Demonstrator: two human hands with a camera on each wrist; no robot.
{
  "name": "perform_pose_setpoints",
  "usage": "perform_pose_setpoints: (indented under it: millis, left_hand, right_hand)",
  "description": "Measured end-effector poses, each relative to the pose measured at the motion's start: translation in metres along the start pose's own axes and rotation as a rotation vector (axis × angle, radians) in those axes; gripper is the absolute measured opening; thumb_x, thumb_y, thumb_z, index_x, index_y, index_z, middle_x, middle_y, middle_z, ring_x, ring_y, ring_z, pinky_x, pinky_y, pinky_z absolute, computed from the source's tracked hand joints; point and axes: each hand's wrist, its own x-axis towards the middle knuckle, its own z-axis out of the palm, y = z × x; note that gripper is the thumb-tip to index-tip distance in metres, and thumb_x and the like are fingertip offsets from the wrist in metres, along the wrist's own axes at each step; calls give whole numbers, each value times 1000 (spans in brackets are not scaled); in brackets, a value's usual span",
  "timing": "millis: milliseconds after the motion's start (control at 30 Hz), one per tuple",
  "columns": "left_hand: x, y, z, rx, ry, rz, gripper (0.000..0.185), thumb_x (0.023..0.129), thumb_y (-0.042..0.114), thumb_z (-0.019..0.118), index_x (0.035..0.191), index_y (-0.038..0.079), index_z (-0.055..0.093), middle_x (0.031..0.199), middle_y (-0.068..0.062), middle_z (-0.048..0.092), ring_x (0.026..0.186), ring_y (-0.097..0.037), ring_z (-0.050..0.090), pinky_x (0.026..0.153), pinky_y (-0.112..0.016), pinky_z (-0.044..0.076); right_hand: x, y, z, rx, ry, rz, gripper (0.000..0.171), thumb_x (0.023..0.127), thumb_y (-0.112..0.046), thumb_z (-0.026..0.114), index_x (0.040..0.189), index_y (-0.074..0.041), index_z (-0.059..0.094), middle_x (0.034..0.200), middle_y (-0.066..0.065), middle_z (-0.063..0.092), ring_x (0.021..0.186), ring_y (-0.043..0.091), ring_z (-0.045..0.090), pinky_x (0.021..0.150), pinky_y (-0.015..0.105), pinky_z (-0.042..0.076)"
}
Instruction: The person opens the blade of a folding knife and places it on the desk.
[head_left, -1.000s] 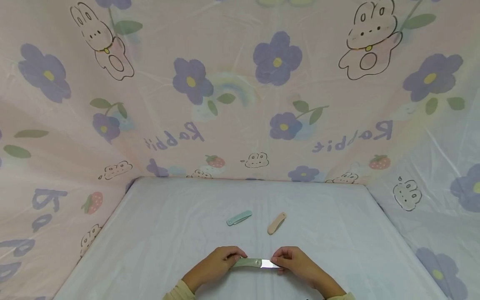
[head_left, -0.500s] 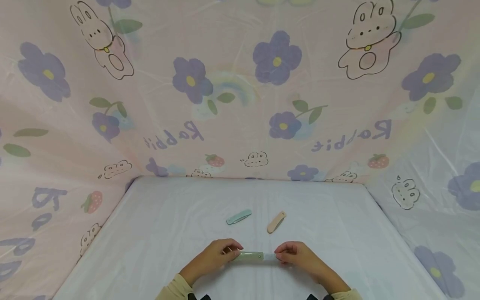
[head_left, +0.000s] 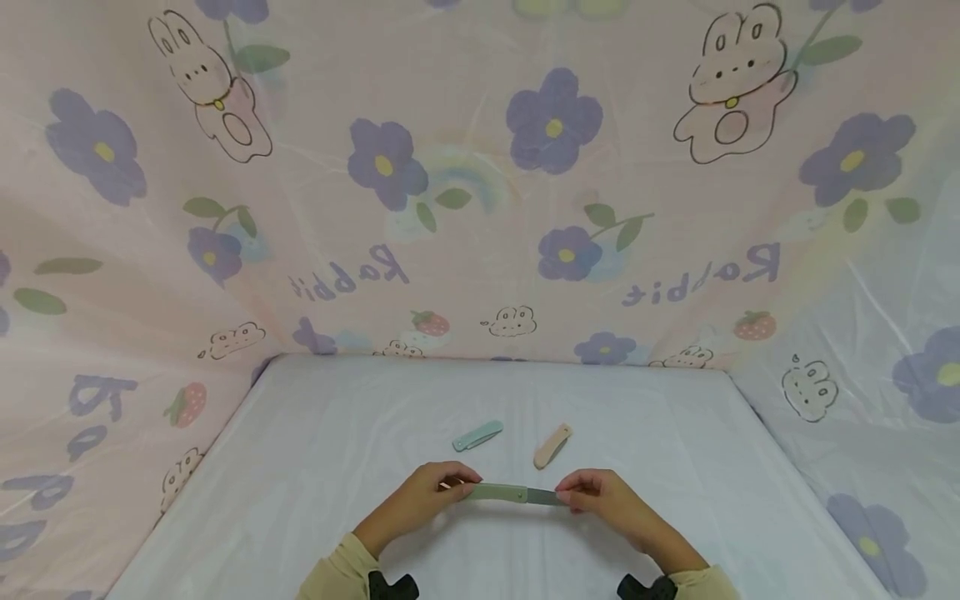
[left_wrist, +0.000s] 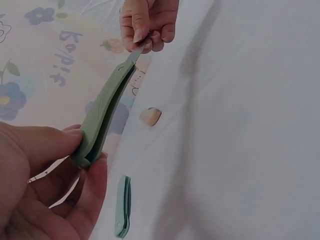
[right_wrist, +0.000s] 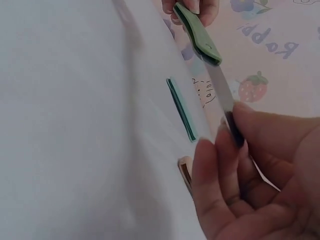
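Observation:
An unfolded green folding knife (head_left: 498, 493) is held level between both hands, above the white surface. My left hand (head_left: 433, 493) pinches the butt end of its handle (left_wrist: 106, 107) between thumb and fingers. At the other end my right hand (head_left: 603, 500) pinches the tip of the blade (right_wrist: 220, 82), hiding part of it. The handle's dark slot shows in both wrist views. Beyond the hands lie a folded teal knife (head_left: 477, 436) and a folded peach knife (head_left: 552, 446), apart from each other and untouched.
A white-covered table (head_left: 337, 417) lies under the hands. Printed fabric walls (head_left: 465, 225) with rabbits and purple flowers rise at its back and sides. A black wrist mount (head_left: 393, 586) shows at the left sleeve, another (head_left: 647, 587) at the right.
Both hands have moved the green knife a little farther forward and up. The bright glint on the blade is gone; it looks grey now. The teal and peach knives stay put.

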Motion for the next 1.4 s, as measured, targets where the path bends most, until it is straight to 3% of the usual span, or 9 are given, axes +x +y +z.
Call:
perform_pose_setpoints:
  millis: [267,400,633,867,1033,1167,1400]
  left_hand:
    - [9,-4,-10,-49,56,0,22,92,24,59,110,14,66,99,6,64,87,-13,59,72,-32,52]
    - [18,-5,-16,-126,72,-8,25,92,22,60,112,8,65,99,0,63,88,-15,58,78,-42,51]
    - [39,-13,-26,-271,99,-36,28,91,16,61,113,0,62,108,-9,62,96,-21,59,86,-42,48]
    - [65,-27,-36,-444,133,-159,35,89,18,63,116,-4,59,114,-10,60,102,-19,58,89,-35,47]
    - [81,-36,-41,-488,145,-208,33,91,18,61,116,-3,59,116,-11,59,103,-18,58,88,-31,48]
    - [94,-39,-44,-557,166,-241,32,91,17,61,117,-3,59,114,-12,59,100,-17,59,90,-34,46]
    - [108,-46,-51,-781,195,-365,35,91,10,60,123,-3,56,116,-14,59,99,-17,60,95,-34,43]
  right_hand:
    - [10,-8,-8,-23,22,-40,24,89,-16,63,105,3,63,98,10,64,90,29,59,80,40,51]
    - [19,-13,-13,-38,50,-54,24,90,-14,62,106,5,62,98,14,63,91,32,58,80,40,51]
    - [37,-21,-21,-48,80,-67,29,89,-16,64,107,6,61,104,19,61,94,35,57,83,40,50]
    - [59,-18,-31,22,67,-41,38,89,-19,64,112,10,57,111,27,57,97,37,57,86,43,48]
    - [77,-15,-40,98,104,22,47,87,-24,66,117,11,54,116,28,54,101,37,55,86,37,49]
    - [89,-16,-46,142,151,49,44,89,-19,64,118,12,53,116,27,54,101,36,56,86,37,49]
    - [105,-21,-50,179,186,97,38,91,-10,59,121,13,52,114,26,55,94,25,59,86,35,49]
